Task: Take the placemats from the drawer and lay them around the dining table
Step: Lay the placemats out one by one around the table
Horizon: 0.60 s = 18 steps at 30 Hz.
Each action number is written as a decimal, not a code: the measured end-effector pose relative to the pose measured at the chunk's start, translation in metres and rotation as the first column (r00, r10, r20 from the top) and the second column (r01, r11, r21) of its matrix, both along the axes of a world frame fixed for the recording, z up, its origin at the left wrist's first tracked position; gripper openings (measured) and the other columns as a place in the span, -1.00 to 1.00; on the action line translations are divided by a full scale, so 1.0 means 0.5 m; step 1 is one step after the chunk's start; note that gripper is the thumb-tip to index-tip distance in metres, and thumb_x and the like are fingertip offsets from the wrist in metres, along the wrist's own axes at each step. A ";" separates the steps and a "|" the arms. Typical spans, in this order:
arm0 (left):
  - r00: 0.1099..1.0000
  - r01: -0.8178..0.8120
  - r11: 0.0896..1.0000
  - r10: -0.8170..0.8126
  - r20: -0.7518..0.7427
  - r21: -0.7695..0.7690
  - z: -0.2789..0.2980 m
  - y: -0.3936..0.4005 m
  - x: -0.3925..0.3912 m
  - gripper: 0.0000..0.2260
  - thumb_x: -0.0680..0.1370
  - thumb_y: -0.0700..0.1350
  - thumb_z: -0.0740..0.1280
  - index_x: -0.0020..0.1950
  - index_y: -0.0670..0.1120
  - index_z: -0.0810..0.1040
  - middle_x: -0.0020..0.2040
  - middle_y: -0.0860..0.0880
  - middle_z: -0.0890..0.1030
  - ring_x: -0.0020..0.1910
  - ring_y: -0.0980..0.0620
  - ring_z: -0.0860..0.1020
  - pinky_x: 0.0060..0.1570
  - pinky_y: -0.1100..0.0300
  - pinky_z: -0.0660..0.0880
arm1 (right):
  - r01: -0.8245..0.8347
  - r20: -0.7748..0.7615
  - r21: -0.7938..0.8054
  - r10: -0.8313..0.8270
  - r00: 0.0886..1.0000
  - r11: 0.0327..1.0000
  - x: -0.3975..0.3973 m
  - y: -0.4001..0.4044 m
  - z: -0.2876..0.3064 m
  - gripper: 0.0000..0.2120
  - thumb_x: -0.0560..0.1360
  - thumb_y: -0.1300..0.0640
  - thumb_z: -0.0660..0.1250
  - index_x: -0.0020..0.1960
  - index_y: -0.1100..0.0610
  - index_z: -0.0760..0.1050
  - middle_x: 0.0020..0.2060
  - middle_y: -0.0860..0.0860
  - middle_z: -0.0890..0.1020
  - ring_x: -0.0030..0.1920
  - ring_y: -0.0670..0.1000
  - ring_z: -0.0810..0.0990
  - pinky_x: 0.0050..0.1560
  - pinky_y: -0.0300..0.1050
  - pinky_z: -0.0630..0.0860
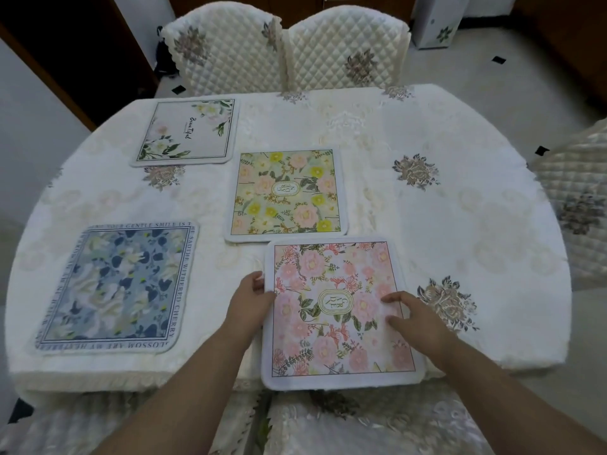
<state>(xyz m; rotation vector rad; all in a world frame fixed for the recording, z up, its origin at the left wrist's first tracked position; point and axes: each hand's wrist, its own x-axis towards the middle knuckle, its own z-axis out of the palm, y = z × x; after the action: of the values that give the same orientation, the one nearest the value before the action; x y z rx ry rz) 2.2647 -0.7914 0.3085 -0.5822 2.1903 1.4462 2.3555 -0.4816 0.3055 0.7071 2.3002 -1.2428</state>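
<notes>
A pink floral placemat point(331, 339) lies at the near edge of the table, its front edge slightly over the rim. My left hand point(254, 298) grips its left edge, thumb on top. My right hand point(415, 318) rests flat on its right side with fingers spread. A yellow-green floral placemat point(285, 195) lies just beyond it, near the table's middle. A blue floral placemat point(118, 287) lies at the near left. A white placemat with green leaves point(187, 131) lies at the far left. All lie flat on the white tablecloth point(443, 224).
Two quilted white chairs point(285, 47) stand at the table's far side. Another quilted chair point(578, 205) is at the right edge. A chair back with a lace cover point(345, 425) sits right below me. Embroidered flower patches dot the cloth.
</notes>
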 end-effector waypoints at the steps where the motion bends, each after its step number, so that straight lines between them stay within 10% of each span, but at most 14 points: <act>1: 0.998 -0.057 0.998 0.057 0.022 0.023 0.001 0.005 -0.025 -0.52 0.58 -0.19 0.33 0.51 -0.06 0.36 0.18 0.02 0.57 0.05 0.00 0.57 0.03 0.04 0.57 | 0.006 -0.003 -0.001 -0.006 1.000 1.000 -0.001 0.001 -0.002 -0.71 0.56 0.21 0.34 0.14 -0.16 0.52 0.01 -0.19 0.54 0.09 0.29 0.62 0.04 0.13 0.60; 5: 0.924 -0.366 0.908 0.329 0.195 0.203 0.001 0.025 -0.120 -0.80 0.59 -0.18 0.32 0.16 -0.25 0.54 -0.24 -0.08 0.56 -0.36 0.00 0.46 -0.42 0.23 0.40 | 0.009 -0.029 0.011 -0.008 1.000 1.000 0.000 0.004 -0.012 -0.70 0.57 0.21 0.33 0.11 -0.19 0.53 0.10 -0.17 0.55 0.03 0.32 0.64 -0.06 0.14 0.63; 12: 0.744 -0.668 0.621 0.552 0.376 0.409 -0.034 0.035 -0.221 -0.85 0.59 -0.16 0.37 0.10 -0.19 0.60 -0.11 -0.08 0.70 -0.18 0.00 0.65 -0.41 0.24 0.54 | 0.001 -0.060 0.002 -0.001 0.998 1.000 0.004 0.013 -0.028 -0.71 0.56 0.19 0.35 0.08 -0.23 0.54 0.23 -0.12 0.54 0.03 0.28 0.65 -0.18 -0.14 0.60; 18: 0.740 -0.672 0.637 0.560 0.373 0.378 -0.048 0.048 -0.246 -0.78 0.63 0.00 0.37 -0.09 -0.13 0.54 -0.27 0.01 0.54 -0.39 0.10 0.47 -0.42 0.26 0.47 | 0.003 -0.080 -0.002 -0.003 0.997 1.000 0.005 0.015 -0.031 -0.71 0.56 0.17 0.37 0.08 -0.25 0.54 0.23 -0.10 0.55 -0.04 -0.10 0.64 0.01 -0.05 0.61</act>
<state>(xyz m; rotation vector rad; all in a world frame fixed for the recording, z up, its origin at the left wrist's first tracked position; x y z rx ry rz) 2.1419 -0.7675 0.2845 -1.3209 1.3769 2.0676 2.3582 -0.4742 0.2900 0.6724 2.3626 -1.2958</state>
